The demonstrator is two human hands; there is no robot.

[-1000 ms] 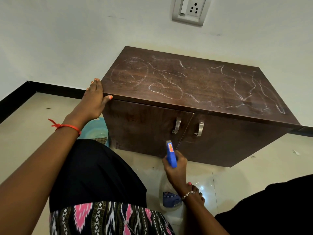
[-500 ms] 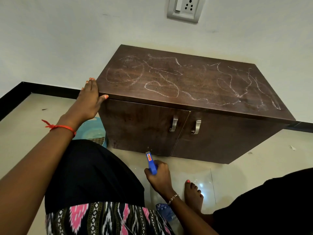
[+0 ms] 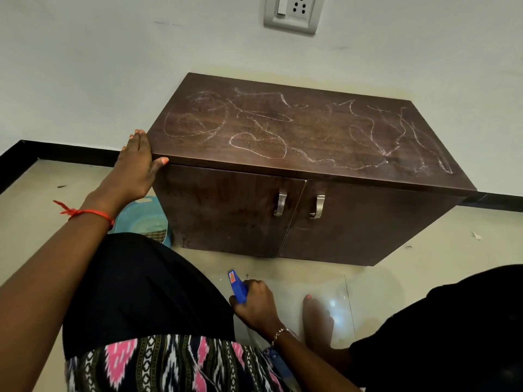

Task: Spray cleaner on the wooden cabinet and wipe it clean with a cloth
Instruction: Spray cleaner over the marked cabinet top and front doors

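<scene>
A low dark wooden cabinet [image 3: 353,222] stands against the wall, its top [image 3: 311,134] covered with white chalk scribbles. My left hand [image 3: 135,168] grips the cabinet's front left corner, thumb on the front edge. My right hand [image 3: 256,302] is low near the floor in front of the cabinet, closed around the blue spray head of a spray bottle [image 3: 237,287]; the bottle's body is mostly hidden behind my hand and arm. A patterned cloth [image 3: 157,236] lies in a blue basin [image 3: 138,219] left of the cabinet.
Two metal handles [image 3: 300,205] sit on the closed doors. My knees in dark clothing fill the lower frame, and a bare foot [image 3: 317,315] rests on the glossy tiled floor. A wall socket [image 3: 291,12] is above the cabinet. Black skirting runs along the wall.
My right hand has lowered the spray bottle and drawn it leftward toward my left knee. My left hand has stayed on the cabinet corner.
</scene>
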